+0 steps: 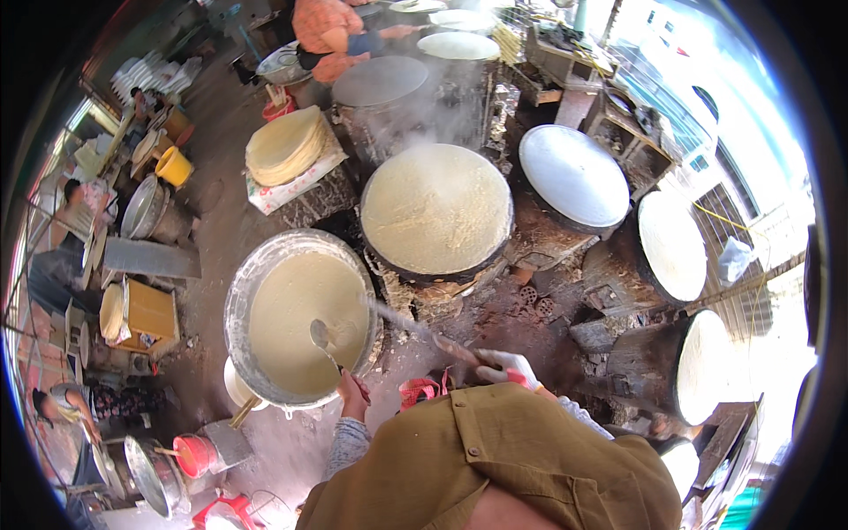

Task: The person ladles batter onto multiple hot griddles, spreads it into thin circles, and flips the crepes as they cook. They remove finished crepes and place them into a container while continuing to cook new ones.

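My left hand (pixel 353 391) grips the handle of a metal ladle (pixel 320 335). The ladle's bowl is at the surface of pale batter (pixel 285 318) in a large metal basin (pixel 240 298); whether it dips in, I cannot tell. In a white glove, my right hand (pixel 507 366) holds a long flat stick (pixel 458 349), its far end blurred near the basin's right rim. Beyond the hands, a round steaming griddle (pixel 430 205) bears a thin, bumpy layer of batter. A domed metal lid (pixel 573 175) covers the stove to its right.
Several more round-topped stoves (pixel 672 245) curve down the right side. A stack of flat round sheets (pixel 288 146) stands behind the basin. Perforated briquettes (pixel 544 306) lie on the floor. Another person (pixel 328 30) works at the steaming stoves ahead; others sit at left near a yellow bucket (pixel 174 165).
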`<act>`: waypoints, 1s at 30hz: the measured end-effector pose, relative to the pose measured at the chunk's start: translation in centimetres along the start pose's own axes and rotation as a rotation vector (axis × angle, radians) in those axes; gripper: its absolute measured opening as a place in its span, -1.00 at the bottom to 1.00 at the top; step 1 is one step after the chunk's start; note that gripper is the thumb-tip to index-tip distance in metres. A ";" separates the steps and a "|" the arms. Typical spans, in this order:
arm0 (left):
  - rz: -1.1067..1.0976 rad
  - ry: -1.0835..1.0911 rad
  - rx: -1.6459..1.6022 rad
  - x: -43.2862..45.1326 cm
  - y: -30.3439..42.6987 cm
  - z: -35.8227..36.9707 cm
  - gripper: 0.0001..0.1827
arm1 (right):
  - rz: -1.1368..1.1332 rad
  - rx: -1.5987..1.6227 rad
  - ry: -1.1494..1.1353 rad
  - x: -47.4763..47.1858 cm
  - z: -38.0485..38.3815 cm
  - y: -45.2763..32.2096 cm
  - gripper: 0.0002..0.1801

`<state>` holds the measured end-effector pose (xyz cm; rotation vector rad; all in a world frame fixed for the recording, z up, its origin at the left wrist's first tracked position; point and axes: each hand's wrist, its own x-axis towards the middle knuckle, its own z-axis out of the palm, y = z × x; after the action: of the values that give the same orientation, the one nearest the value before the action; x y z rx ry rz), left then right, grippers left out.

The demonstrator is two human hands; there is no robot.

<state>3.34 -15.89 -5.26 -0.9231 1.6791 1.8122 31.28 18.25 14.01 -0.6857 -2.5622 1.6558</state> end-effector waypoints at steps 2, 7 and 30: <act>0.022 0.000 -0.042 -1.0 1.4 -0.7 -0.45 | -0.107 0.009 0.011 3.4 1.4 -2.2 -0.47; 0.145 -0.049 0.055 -2.1 4.2 -3.0 -0.51 | -0.311 -0.164 0.025 11.3 4.4 -6.2 -0.46; 0.010 0.035 0.301 2.4 -0.1 -7.4 -0.47 | 0.027 0.057 0.413 17.3 0.8 -4.7 -0.58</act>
<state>2.95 -23.38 -7.26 -0.8194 1.9145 1.5015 13.76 22.29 13.89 -0.9460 -2.2169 1.4069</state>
